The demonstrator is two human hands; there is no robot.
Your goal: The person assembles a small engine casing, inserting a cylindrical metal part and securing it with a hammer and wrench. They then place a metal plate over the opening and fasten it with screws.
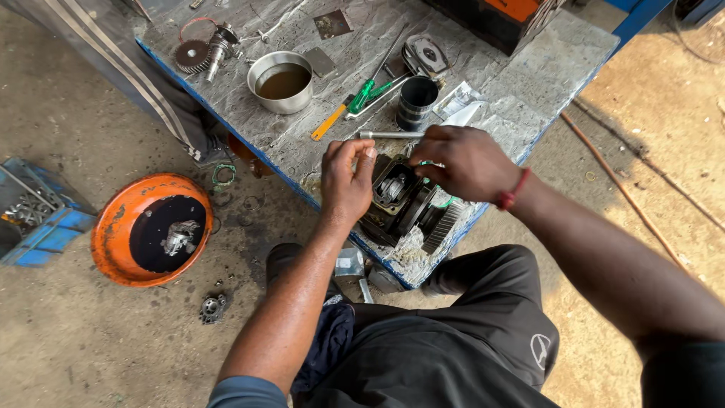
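Orange housing lies on the floor at left, while on the tabletop edge the left hand has its fingers clamped on the black engine block, likely heavy, rigid and oily, best gripped by its sides, and the right hand pinches a green-edged part.

Blue-edged workbench, foil-covered, upper centre of frame: carries metal bowl, green-handled screwdrivers, black cylinder, gear shaft, black engine block at near edge.
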